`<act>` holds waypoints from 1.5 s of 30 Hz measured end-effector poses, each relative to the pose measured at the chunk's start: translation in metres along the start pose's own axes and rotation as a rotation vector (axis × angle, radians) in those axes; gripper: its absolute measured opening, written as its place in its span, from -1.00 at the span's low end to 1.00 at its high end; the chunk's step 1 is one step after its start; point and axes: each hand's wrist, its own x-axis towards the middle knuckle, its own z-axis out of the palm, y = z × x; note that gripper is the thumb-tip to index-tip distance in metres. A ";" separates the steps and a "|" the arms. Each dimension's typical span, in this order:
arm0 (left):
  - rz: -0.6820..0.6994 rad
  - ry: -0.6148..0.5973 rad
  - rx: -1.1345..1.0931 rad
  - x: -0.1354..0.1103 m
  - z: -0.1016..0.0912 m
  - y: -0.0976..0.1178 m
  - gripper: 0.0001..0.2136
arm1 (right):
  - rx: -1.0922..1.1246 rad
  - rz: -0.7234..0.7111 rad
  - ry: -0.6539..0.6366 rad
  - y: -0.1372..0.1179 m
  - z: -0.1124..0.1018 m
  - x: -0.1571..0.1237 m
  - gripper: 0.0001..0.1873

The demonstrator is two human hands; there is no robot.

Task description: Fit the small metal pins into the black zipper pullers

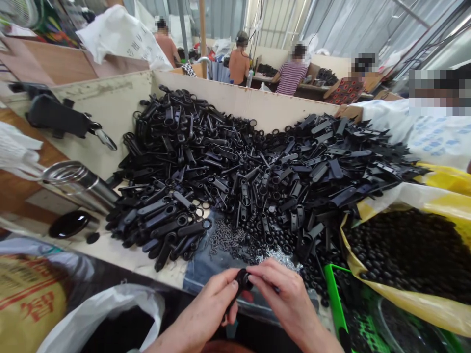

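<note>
My left hand and my right hand meet low in the view, and both pinch a small black plastic part between their fingers. Its lower end runs down behind my left fingers. Just beyond my hands lie a small pile of tiny dark screws, a spill of black rings and some silvery bits. A large heap of long black plastic looped pieces fills the board-walled bench in front of me.
A yellow-and-white sack of black round pieces sits to the right, with a green bin rim near my right hand. A steel cylinder and a black dish lie left. Several co-workers sit beyond the bench.
</note>
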 end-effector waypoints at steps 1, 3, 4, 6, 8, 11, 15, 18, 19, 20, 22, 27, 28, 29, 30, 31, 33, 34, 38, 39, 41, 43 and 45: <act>0.006 -0.003 0.036 0.000 0.001 0.002 -0.54 | -0.005 -0.003 -0.009 -0.001 -0.001 -0.001 -0.80; 0.013 -0.019 0.084 -0.002 0.002 0.006 -0.55 | -0.014 -0.019 -0.037 -0.002 -0.003 -0.002 -0.78; 0.009 -0.030 0.095 -0.003 0.003 0.008 -0.55 | -0.020 -0.036 -0.050 -0.003 -0.004 -0.003 -0.77; -0.014 -0.043 0.110 -0.005 0.004 0.011 -0.57 | -0.040 -0.073 -0.075 -0.005 -0.005 -0.004 -0.74; -0.051 -0.023 0.133 -0.008 0.003 0.010 -0.58 | -0.080 -0.103 -0.099 -0.007 -0.006 -0.007 -0.72; -0.090 -0.009 0.169 -0.011 -0.001 0.005 -0.57 | -0.155 -0.129 -0.131 -0.009 -0.007 -0.011 -0.70; -0.118 -0.018 0.199 -0.013 -0.002 0.001 -0.56 | -0.233 -0.162 -0.172 -0.012 -0.010 -0.014 -0.71; 0.012 -0.018 0.213 -0.010 0.002 -0.004 -0.59 | -0.282 -0.183 -0.179 -0.014 -0.012 -0.015 -0.67; 0.076 -0.005 0.223 -0.008 0.004 -0.007 -0.60 | -0.299 -0.192 -0.170 -0.015 -0.012 -0.016 -0.67; 0.126 0.022 0.233 -0.006 0.005 -0.010 -0.61 | -0.315 -0.201 -0.157 -0.016 -0.012 -0.016 -0.67; 0.163 0.085 0.245 -0.001 0.008 -0.016 -0.63 | -0.333 -0.212 -0.132 -0.016 -0.011 -0.017 -0.67; 0.176 0.010 0.298 0.003 0.012 -0.016 -0.70 | -0.293 -0.162 -0.061 -0.015 -0.004 -0.021 -0.71; 0.181 0.004 0.309 0.003 0.012 -0.016 -0.71 | -0.283 -0.147 -0.056 -0.014 -0.003 -0.022 -0.72; 0.182 0.012 0.319 0.003 0.012 -0.015 -0.73 | -0.276 -0.137 -0.055 -0.014 -0.002 -0.024 -0.72; 0.182 0.022 0.331 0.002 0.012 -0.015 -0.73 | -0.274 -0.129 -0.057 -0.013 -0.001 -0.026 -0.71; 0.181 0.030 0.346 0.001 0.012 -0.015 -0.73 | -0.278 -0.127 -0.057 -0.013 -0.001 -0.027 -0.70; 0.180 0.037 0.386 -0.001 0.013 -0.014 -0.70 | -0.301 -0.134 -0.055 -0.012 -0.001 -0.031 -0.67; 0.177 0.042 0.410 -0.002 0.013 -0.013 -0.69 | -0.313 -0.138 -0.055 -0.012 -0.001 -0.033 -0.66; 0.147 0.053 0.554 -0.009 0.014 -0.006 -0.66 | -0.344 -0.172 -0.065 -0.012 -0.003 -0.035 -0.65; 0.135 0.055 0.593 -0.010 0.015 -0.004 -0.64 | -0.349 -0.184 -0.067 -0.013 -0.004 -0.034 -0.66; 0.119 0.066 0.659 -0.011 0.016 -0.004 -0.60 | -0.358 -0.206 -0.080 -0.014 -0.005 -0.033 -0.65; 0.135 0.082 0.709 -0.012 0.017 -0.008 -0.59 | -0.372 -0.220 -0.094 -0.016 -0.006 -0.032 -0.63; 0.186 0.081 0.746 -0.011 0.018 -0.013 -0.61 | -0.390 -0.238 -0.100 -0.017 -0.007 -0.032 -0.60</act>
